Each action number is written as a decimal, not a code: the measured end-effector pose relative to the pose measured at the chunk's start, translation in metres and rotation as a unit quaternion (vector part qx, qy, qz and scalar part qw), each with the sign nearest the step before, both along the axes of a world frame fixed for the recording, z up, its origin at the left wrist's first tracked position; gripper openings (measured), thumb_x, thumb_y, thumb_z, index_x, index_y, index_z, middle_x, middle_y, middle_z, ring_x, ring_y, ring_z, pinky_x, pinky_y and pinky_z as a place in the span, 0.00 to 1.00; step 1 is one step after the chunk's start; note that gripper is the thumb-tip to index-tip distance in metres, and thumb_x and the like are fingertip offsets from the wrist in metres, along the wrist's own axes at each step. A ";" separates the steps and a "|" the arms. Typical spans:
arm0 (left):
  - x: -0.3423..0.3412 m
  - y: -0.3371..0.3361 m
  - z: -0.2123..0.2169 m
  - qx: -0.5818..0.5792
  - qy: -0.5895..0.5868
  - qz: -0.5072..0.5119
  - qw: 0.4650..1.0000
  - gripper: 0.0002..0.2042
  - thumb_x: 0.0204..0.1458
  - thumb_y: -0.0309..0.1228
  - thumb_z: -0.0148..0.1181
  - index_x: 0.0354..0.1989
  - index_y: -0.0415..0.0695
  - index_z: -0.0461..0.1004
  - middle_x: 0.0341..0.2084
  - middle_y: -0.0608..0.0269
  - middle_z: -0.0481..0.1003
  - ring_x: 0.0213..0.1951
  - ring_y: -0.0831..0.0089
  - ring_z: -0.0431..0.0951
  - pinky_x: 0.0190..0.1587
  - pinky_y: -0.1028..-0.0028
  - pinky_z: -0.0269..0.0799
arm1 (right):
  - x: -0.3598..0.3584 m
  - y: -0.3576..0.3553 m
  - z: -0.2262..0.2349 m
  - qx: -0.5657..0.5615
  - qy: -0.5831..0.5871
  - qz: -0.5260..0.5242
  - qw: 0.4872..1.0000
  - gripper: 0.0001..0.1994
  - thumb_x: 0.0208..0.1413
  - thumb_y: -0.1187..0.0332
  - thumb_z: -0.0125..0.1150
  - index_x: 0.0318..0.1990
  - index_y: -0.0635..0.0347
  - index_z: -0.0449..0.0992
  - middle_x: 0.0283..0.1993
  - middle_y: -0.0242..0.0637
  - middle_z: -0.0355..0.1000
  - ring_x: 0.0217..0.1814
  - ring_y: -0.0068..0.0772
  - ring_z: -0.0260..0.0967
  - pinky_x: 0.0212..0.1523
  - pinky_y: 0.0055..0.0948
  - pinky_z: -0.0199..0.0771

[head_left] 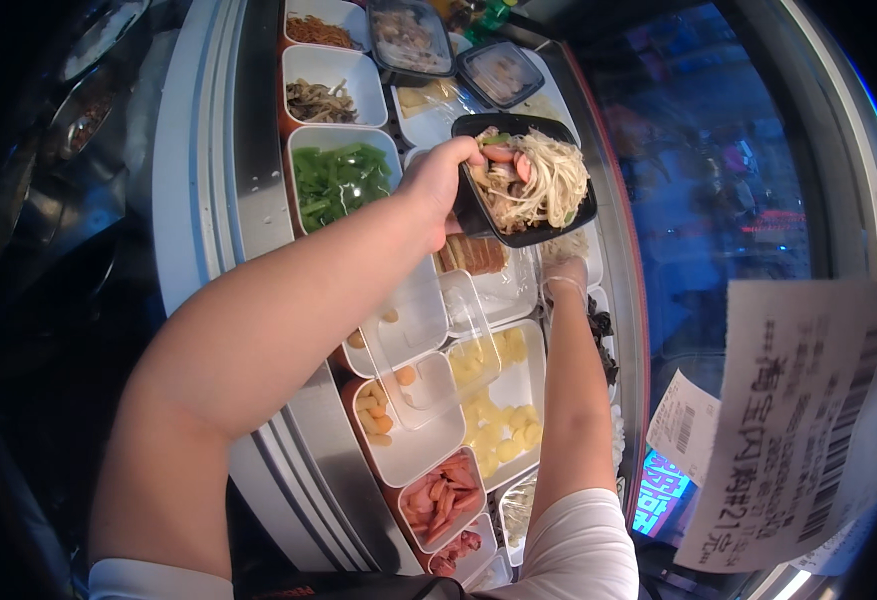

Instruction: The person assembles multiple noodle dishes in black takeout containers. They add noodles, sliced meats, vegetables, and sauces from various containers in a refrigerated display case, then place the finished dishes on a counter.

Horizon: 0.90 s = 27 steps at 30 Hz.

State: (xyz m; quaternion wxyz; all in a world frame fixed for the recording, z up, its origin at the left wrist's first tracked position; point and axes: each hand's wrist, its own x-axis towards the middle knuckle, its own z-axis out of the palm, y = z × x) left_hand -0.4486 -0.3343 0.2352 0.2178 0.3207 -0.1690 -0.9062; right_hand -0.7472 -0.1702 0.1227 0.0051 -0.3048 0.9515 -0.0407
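A square black plastic food container [470, 215] is gripped at its left edge by my left hand [436, 190], thumb over the rim. Inside it lies a heap of enoki mushrooms [548, 185] with pinkish sausage slices, bits of green and brownish pieces. It is held tilted above the trays. My right hand [564, 272], in a clear plastic glove, reaches down into a white tray of pale strands [570, 243] just behind the container. Its fingers are mostly hidden by the container and the tray's contents.
White trays hold green vegetables [338, 175], brown mushrooms [320, 100], yellow slices [498, 425] and pink sausage pieces [443, 495]. A clear plastic lid [428, 390] lies across several trays. Two lidded black containers [410, 38] stand at the far end. Paper slips [788, 420] hang at the right.
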 end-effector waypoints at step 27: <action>0.033 0.072 0.024 -0.031 -0.055 -0.098 0.993 0.11 0.42 0.42 0.50 0.25 0.48 0.67 0.27 0.64 0.72 0.28 0.72 0.75 0.31 0.68 0.73 | 0.137 0.051 0.211 -0.459 -0.257 0.061 0.848 0.13 0.50 0.71 0.58 0.43 0.61 0.70 0.41 0.39 0.70 0.39 0.30 0.69 0.37 0.26 0.71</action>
